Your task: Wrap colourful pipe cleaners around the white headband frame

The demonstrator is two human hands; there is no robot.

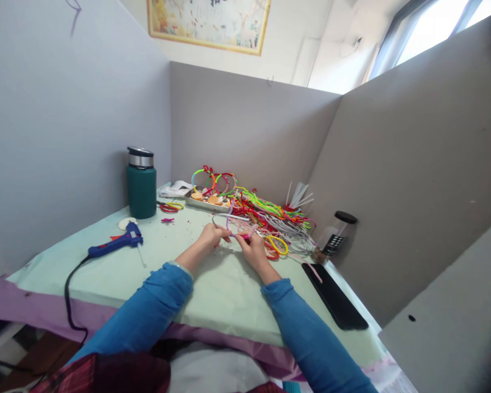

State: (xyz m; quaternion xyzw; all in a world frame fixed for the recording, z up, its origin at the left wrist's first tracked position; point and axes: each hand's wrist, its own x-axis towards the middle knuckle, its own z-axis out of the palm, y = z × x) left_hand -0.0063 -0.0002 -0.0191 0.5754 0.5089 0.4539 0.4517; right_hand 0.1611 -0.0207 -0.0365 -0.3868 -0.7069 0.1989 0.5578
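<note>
Both hands come together above the middle of the table. My left hand (213, 238) is closed in a pinch on a purple pipe cleaner (229, 214), whose free end rises away from me. My right hand (253, 249) pinches a pink and magenta piece of pipe cleaner (251, 232) close by, its fingertips almost touching the left ones. How the two pieces join is hidden by the fingers. Just beyond my right hand lies a pair of scissors (279, 244) with red and yellow handles. A grey pipe cleaner curves behind the left fingers.
A pipe cleaner heap (278, 210) covers the back right, beside a metal tray (208, 205) of small parts. At left stand a green bottle (141, 188) and a blue glue gun (114, 242), its cord over the edge. A clear jar (334, 237) and flat black object (335, 297) lie right.
</note>
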